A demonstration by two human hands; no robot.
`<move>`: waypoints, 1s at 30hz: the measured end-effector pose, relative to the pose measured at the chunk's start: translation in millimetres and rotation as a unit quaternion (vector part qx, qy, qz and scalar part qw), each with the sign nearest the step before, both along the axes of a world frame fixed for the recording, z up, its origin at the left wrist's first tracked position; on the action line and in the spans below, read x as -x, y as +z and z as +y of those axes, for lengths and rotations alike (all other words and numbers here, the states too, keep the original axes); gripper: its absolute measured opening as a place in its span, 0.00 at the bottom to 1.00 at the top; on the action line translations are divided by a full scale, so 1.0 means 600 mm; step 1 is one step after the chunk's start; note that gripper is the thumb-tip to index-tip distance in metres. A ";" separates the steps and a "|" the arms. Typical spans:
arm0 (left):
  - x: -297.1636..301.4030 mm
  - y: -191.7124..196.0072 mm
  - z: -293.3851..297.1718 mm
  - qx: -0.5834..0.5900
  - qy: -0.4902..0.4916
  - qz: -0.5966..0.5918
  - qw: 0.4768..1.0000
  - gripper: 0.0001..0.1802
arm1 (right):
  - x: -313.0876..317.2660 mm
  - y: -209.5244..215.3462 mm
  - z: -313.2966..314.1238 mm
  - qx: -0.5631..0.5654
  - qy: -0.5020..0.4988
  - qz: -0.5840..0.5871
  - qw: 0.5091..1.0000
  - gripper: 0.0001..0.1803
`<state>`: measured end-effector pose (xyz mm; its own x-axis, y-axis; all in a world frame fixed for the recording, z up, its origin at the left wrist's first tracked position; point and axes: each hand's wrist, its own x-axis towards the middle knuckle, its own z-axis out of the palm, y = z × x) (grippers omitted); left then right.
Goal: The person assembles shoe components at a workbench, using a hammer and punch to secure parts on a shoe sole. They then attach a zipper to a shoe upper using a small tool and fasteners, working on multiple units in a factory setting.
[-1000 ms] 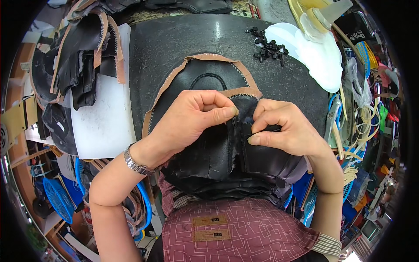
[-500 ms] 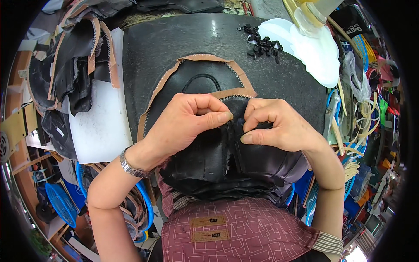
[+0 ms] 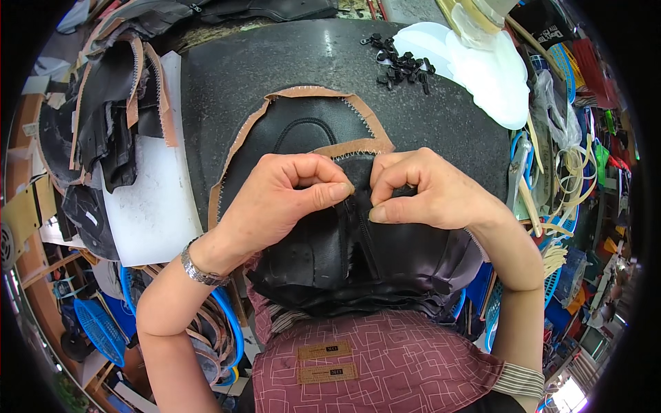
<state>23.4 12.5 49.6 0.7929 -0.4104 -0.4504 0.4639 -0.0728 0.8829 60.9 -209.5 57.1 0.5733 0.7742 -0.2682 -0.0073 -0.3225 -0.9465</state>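
Observation:
A black leather boot upper (image 3: 296, 251) with tan, zigzag-stitched edging lies in front of me, its near part bunched against my apron. A black zipper (image 3: 366, 237) runs down its middle, with its two sides spread apart lower down. My left hand (image 3: 292, 189) pinches the zipper's upper end between thumb and forefinger. Just to the right, my right hand (image 3: 430, 189) is closed in a pinch on the other side of the zipper. Its fingers curl inward and hide what lies between them. Whether a slider sits between the fingertips is too small to tell.
Small black zipper sliders (image 3: 403, 63) lie heaped on the dark curved work surface (image 3: 275, 58). Beside them is a white glue-covered patch (image 3: 485, 76) under a container. More edged leather pieces (image 3: 117, 103) rest on a white board (image 3: 148, 213) at left. Blue baskets (image 3: 96, 330) stand lower down.
Both hands and the boot upper appear slightly further left, along with the whole scene. The fingers keep their pinch, and the hands stay about as far apart.

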 end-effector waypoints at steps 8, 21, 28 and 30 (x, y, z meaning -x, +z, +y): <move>-0.001 0.004 -0.007 -0.044 0.000 0.006 0.999 0.07 | 0.036 0.001 0.008 0.019 -0.025 -0.272 0.962 0.07; 0.002 -0.007 -0.002 -0.053 -0.037 -0.055 0.996 0.06 | 0.040 -0.005 0.010 0.029 -0.064 -0.290 0.954 0.06; 0.008 -0.012 -0.006 -0.114 -0.037 -0.164 0.979 0.06 | 0.036 -0.010 0.004 0.016 -0.049 -0.273 0.961 0.07; 0.009 -0.017 -0.002 -0.129 -0.046 -0.193 0.972 0.06 | 0.033 -0.015 0.004 0.006 -0.055 -0.257 0.965 0.07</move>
<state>18.1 11.0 39.3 0.8887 -0.4000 -0.2241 0.0834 -0.3397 0.9368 40.9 -207.3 48.4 0.7107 0.7005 0.0654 0.4279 -0.3566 -0.8305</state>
